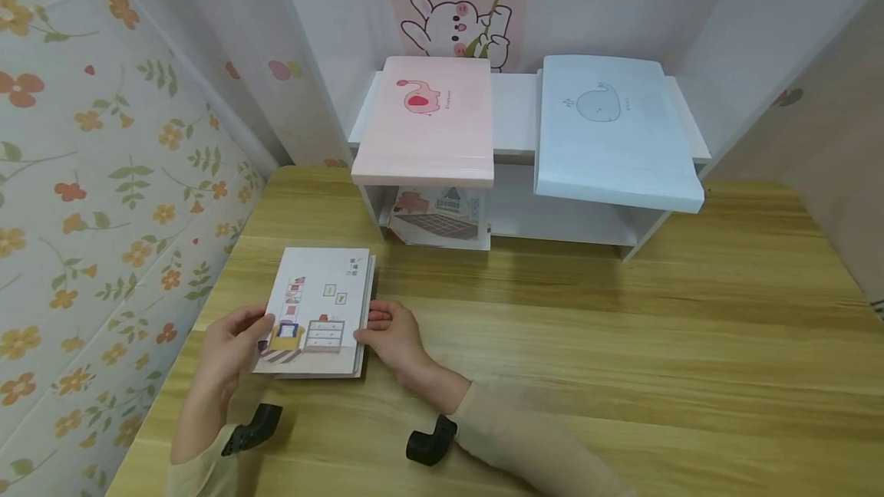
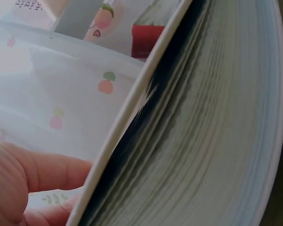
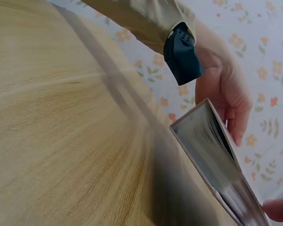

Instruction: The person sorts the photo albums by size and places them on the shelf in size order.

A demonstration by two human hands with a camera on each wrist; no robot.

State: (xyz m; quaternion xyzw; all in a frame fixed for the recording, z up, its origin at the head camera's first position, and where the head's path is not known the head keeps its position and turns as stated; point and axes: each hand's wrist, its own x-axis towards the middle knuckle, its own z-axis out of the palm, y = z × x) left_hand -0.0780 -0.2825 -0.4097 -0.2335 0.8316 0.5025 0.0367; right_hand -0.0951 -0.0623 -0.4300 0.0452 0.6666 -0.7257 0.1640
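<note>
A white hardcover notebook (image 1: 314,290) with drawn furniture on its cover lies cover-up between both hands at the left of the table. My left hand (image 1: 228,343) pinches its left side, thumb on the cover. At the opposite side, my right hand (image 1: 397,340) holds the edge with the thumb on top and the other fingers lower down. The left wrist view shows the thick page edges (image 2: 216,117) close up. In the right wrist view, the notebook (image 3: 216,155) is seen end-on, with a shadow below it; whether it touches the table I cannot tell.
Behind stands a white shelf (image 1: 514,121). A pink book (image 1: 435,125) and a light-blue book (image 1: 611,129) lie on its upper board, jutting forward. Another book (image 1: 442,225) sits in the lower compartment. Floral fabric (image 1: 103,213) hangs along the left table edge.
</note>
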